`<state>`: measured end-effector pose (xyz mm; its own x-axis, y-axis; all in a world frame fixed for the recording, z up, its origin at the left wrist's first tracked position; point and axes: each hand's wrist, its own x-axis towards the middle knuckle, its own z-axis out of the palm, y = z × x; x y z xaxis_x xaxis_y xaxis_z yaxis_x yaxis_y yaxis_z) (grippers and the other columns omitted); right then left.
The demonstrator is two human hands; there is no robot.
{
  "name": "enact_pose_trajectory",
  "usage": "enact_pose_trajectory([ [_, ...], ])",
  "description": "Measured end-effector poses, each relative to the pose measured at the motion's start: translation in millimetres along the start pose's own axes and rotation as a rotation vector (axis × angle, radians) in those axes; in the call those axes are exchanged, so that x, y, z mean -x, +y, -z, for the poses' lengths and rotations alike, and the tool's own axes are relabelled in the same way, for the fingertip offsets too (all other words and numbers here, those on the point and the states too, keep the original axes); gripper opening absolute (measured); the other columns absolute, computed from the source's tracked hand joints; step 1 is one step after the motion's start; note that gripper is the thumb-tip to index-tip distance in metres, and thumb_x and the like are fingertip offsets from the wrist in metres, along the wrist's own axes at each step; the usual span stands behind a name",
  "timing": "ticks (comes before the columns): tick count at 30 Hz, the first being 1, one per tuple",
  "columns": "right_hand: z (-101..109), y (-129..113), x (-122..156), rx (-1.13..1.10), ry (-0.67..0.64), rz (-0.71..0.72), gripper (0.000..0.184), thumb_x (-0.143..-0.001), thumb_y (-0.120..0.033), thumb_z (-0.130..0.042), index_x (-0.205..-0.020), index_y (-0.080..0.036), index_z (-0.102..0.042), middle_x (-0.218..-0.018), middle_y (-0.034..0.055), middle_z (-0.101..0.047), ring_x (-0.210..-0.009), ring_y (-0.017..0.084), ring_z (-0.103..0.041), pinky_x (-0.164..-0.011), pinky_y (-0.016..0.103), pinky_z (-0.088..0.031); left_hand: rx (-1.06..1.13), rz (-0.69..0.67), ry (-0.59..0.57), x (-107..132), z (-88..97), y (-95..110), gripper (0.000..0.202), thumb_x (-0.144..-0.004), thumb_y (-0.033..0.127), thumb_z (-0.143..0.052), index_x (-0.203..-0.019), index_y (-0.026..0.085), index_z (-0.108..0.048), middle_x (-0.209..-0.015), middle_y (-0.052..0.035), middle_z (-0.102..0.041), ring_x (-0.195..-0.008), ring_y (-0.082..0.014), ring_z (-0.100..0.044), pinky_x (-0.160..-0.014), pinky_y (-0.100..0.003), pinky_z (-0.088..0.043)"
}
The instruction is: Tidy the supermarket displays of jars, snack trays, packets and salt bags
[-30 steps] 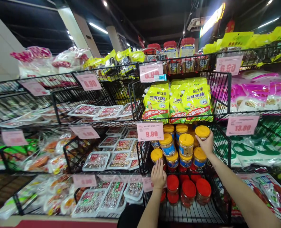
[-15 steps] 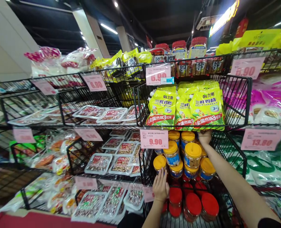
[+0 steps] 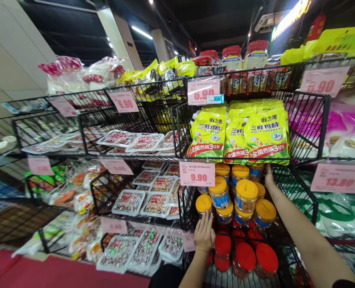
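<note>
My left hand (image 3: 205, 234) lies against the front-left yellow-lidded jar (image 3: 204, 204), fingers stretched out and together over its front. My right hand (image 3: 268, 178) reaches deep under the upper shelf, along the right side of the jars. It is beside a blue-labelled jar (image 3: 255, 171) at the back, its fingers mostly hidden, so whether it grips that jar is unclear. Several more yellow-lidded jars (image 3: 246, 194) stand stacked between my hands. Below them are red-lidded jars (image 3: 245, 258) in the lower wire basket.
Yellow seasoning bags (image 3: 267, 134) fill the basket just above my right hand. A black wire basket side (image 3: 311, 200) runs right of my forearm. Price tags (image 3: 197, 174) hang from shelf edges. Packed trays (image 3: 155, 204) lie to the left, white-green bags (image 3: 339, 212) to the right.
My right hand has shifted slightly right, and a blue-labelled jar now shows beside it at the back. My left hand stays at the front-left jar. The view has moved slightly.
</note>
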<state>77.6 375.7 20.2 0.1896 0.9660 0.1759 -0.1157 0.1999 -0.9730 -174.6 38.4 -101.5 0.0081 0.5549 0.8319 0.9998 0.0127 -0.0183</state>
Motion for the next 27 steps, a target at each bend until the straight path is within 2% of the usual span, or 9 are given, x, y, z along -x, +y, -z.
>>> enact_pose_trajectory([
  [3, -2, -5, 6, -0.007, -0.03, -0.092, 0.098, -0.077, -0.09, -0.026, -0.126, -0.013, -0.062, -0.125, 0.0203, -0.065, -0.116, 0.032, -0.062, -0.098, 0.05, -0.05, -0.001, 0.012, -0.012, 2, -1.1, 0, 0.065, -0.089, 0.014, -0.037, -0.154, 0.012, -0.035, -0.141, -0.0145, -0.058, -0.134, -0.0227, -0.053, -0.113, -0.035, -0.035],
  [8, -8, -15, 21, 0.021, -0.034, -0.124, 0.096, -0.083, -0.086, -0.026, -0.133, -0.011, -0.057, -0.131, 0.0192, -0.062, -0.123, 0.03, -0.058, -0.104, 0.046, -0.048, -0.006, 0.007, -0.029, 2, -1.3, -1, 0.065, -0.09, 0.015, -0.038, -0.155, 0.012, -0.033, -0.144, -0.015, -0.054, -0.136, -0.0232, -0.051, -0.114, -0.036, -0.036],
  [13, 4, -35, 63, 0.09, 0.038, -0.078, 0.094, -0.085, -0.083, -0.034, -0.147, -0.012, -0.039, -0.154, 0.0183, -0.039, -0.141, 0.032, -0.039, -0.119, 0.051, -0.03, -0.009, 0.008, -0.02, 3, -2.3, 0, 0.066, -0.089, 0.013, -0.038, -0.155, 0.013, -0.032, -0.148, -0.0146, -0.05, -0.139, -0.0237, -0.047, -0.114, -0.037, -0.036],
  [16, 29, -51, 136, 0.153, 0.038, 0.023, 0.085, -0.088, -0.075, -0.045, -0.15, -0.018, -0.036, -0.159, 0.0126, -0.031, -0.148, 0.03, -0.026, -0.124, 0.051, -0.015, 0.014, 0.019, -0.012, 5, -4.4, 0, 0.065, -0.09, 0.013, -0.038, -0.154, 0.013, -0.034, -0.149, -0.0144, -0.049, -0.141, -0.0246, -0.044, -0.115, -0.039, -0.036],
  [18, 56, -54, 205, 0.298, 0.008, 0.262, 0.074, -0.094, -0.061, -0.048, -0.155, -0.023, -0.029, -0.163, 0.008, -0.024, -0.151, 0.028, -0.02, -0.125, 0.053, -0.013, 0.029, 0.032, -0.026, 7, -5.7, 0, 0.064, -0.09, 0.014, -0.039, -0.154, 0.013, -0.034, -0.148, -0.0136, -0.05, -0.141, -0.0242, -0.044, -0.115, -0.039, -0.037],
  [20, 90, -42, 278, 0.505, -0.071, 0.496, 0.077, -0.092, -0.048, -0.055, -0.158, -0.031, -0.021, -0.166, 0.0043, -0.013, -0.151, 0.032, -0.016, -0.123, 0.061, -0.015, 0.044, 0.047, -0.047, 8, -6.2, 0, 0.064, -0.09, 0.014, -0.039, -0.154, 0.013, -0.034, -0.147, -0.0128, -0.051, -0.141, -0.0236, -0.045, -0.116, -0.039, -0.036],
  [22, 130, -15, 345, 0.657, -0.197, 0.569, 0.086, -0.085, -0.042, -0.064, -0.158, -0.043, -0.017, -0.167, -0.0027, -0.006, -0.151, 0.038, -0.016, -0.12, 0.067, -0.021, 0.058, 0.07, -0.07, 8, -5.6, 1, 0.064, -0.09, 0.015, -0.04, -0.154, 0.014, -0.035, -0.147, -0.0119, -0.051, -0.141, -0.0235, -0.045, -0.118, -0.04, -0.035],
  [24, 170, 21, 403, 0.774, -0.347, 0.472, 0.09, -0.08, -0.039, -0.067, -0.155, -0.052, -0.019, -0.165, -0.0062, -0.012, -0.147, 0.041, -0.025, -0.115, 0.069, -0.032, 0.071, 0.107, -0.091, 8, -4.3, 2, 0.064, -0.09, 0.015, -0.04, -0.153, 0.016, -0.036, -0.148, -0.0109, -0.051, -0.141, -0.0238, -0.045, -0.119, -0.042, -0.034],
  [27, 212, 68, 467, 0.933, -0.673, 0.156, 0.081, -0.067, -0.033, -0.074, -0.138, -0.059, -0.048, -0.147, -0.0013, -0.051, -0.131, 0.047, -0.048, -0.094, 0.07, -0.051, 0.087, 0.144, -0.11, 8, -2.5, 5, 0.061, -0.09, 0.016, -0.04, -0.151, 0.016, -0.041, -0.148, -0.0106, -0.051, -0.141, -0.025, -0.044, -0.118, -0.044, -0.034],
])
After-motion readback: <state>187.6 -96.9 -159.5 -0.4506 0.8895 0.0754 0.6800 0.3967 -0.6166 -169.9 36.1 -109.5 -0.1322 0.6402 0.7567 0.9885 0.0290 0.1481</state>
